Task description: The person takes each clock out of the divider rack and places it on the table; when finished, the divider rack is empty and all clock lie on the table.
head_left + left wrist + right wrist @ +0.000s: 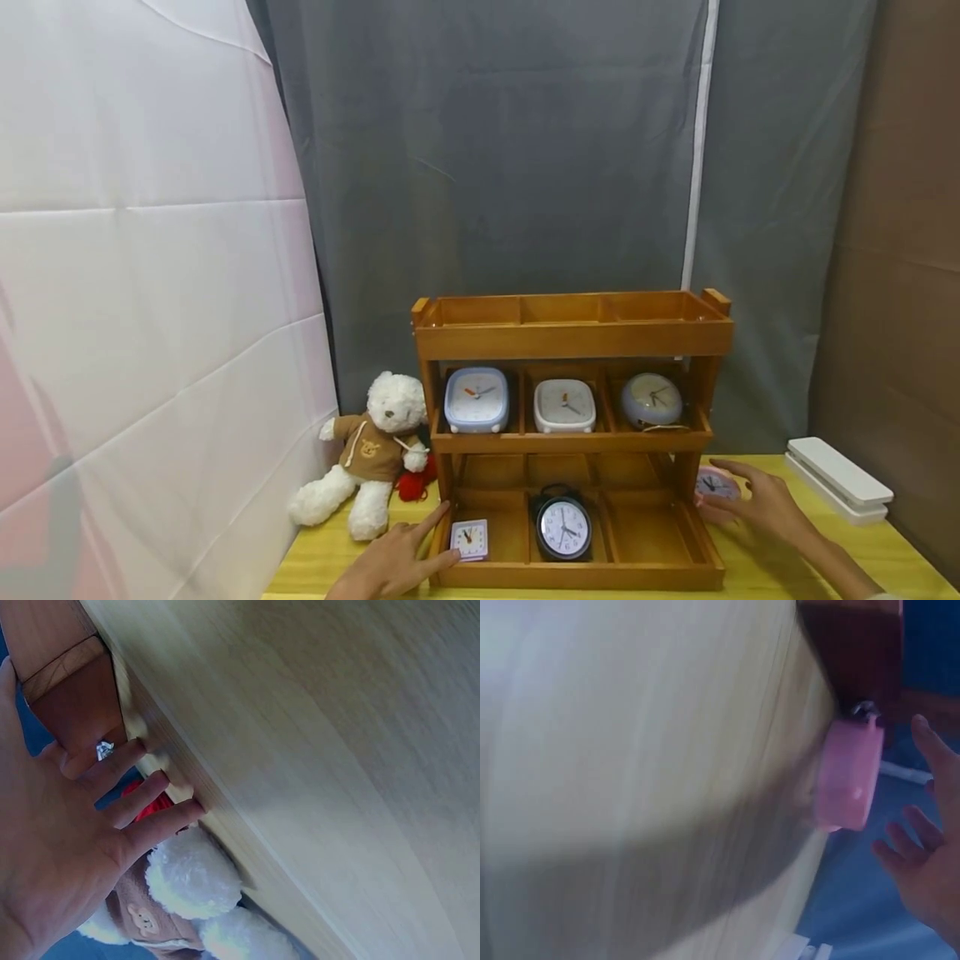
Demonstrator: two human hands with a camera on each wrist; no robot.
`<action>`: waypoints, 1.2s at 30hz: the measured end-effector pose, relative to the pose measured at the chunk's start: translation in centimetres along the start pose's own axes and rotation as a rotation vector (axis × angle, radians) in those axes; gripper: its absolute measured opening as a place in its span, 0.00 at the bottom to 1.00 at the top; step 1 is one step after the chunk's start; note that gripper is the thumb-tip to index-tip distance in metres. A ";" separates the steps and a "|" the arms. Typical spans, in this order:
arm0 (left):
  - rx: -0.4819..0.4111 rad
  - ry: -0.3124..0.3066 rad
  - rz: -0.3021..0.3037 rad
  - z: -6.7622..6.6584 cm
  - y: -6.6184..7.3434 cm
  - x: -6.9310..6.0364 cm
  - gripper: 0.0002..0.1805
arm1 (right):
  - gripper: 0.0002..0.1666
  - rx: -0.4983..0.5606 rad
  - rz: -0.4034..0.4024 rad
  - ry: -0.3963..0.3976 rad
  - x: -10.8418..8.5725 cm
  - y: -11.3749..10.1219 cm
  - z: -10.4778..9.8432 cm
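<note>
A three-tier brown wooden shelf [573,340] stands on the table. My left hand [393,557] is at its lower left front corner, with the thumb by the small square clock [470,538] in the bottom left compartment. In the left wrist view, the fingers of the left hand [82,832] are spread and fairly straight. At the shelf's right side a round pink alarm clock [716,483] stands on the table. My right hand [768,507] is beside it; in the right wrist view, a gap shows between the pink clock [849,776] and the loosely bent fingers [906,844].
Middle-tier compartments hold a blue clock [476,400], a white clock [565,406] and a round lavender clock [651,400]. A black alarm clock [564,527] occupies the bottom middle. A teddy bear [378,454] sits left; a white folded device [838,479] lies right.
</note>
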State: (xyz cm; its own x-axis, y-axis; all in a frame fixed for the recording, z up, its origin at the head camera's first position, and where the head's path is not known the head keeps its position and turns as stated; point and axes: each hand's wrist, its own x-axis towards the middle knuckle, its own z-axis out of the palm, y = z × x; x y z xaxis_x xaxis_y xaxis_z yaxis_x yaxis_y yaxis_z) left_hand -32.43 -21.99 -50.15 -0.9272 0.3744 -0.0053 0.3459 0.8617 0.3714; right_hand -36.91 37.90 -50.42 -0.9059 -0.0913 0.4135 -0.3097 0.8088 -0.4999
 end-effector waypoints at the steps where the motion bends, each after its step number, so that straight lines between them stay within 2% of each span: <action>1: -0.002 -0.001 -0.001 0.0 0.0 0.0 0.45 | 0.40 -0.002 -0.010 0.009 -0.3 -0.4 -0.2; 8: -0.019 -0.008 -0.027 0.1 0.0 0.2 0.46 | 0.36 0.011 -0.061 0.038 -2.2 -2.8 -0.9; 12: -0.023 -0.014 0.005 0.3 0.0 0.2 0.45 | 0.35 0.010 -0.071 0.058 -3.3 -3.9 -1.0; 16: -0.008 -0.016 0.017 0.2 0.0 0.2 0.46 | 0.35 0.038 -0.030 0.017 -4.3 -5.2 -0.9; 19: 0.002 -0.017 0.015 0.1 -0.1 0.3 0.47 | 0.35 0.076 -0.031 -0.013 -4.6 -6.5 -0.5; 25: 0.000 -0.030 0.007 0.1 -0.3 0.3 0.47 | 0.33 0.163 -0.140 -0.052 -4.5 -9.0 0.8; 30: 0.004 -0.028 0.009 0.1 -0.4 0.2 0.46 | 0.32 0.162 -0.238 -0.053 -4.2 -10.4 2.2; 36: -0.009 -0.038 0.004 -0.1 -0.1 0.2 0.46 | 0.33 0.174 -0.306 -0.048 -3.8 -11.6 4.0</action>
State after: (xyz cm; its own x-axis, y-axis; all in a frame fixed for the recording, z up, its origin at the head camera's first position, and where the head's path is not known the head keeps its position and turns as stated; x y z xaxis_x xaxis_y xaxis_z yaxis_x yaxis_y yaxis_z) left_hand -32.63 -22.04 -50.14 -0.9196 0.3910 -0.0387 0.3484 0.8571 0.3794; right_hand -31.02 26.51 -49.20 -0.7747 -0.3444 0.5303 -0.6097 0.6293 -0.4819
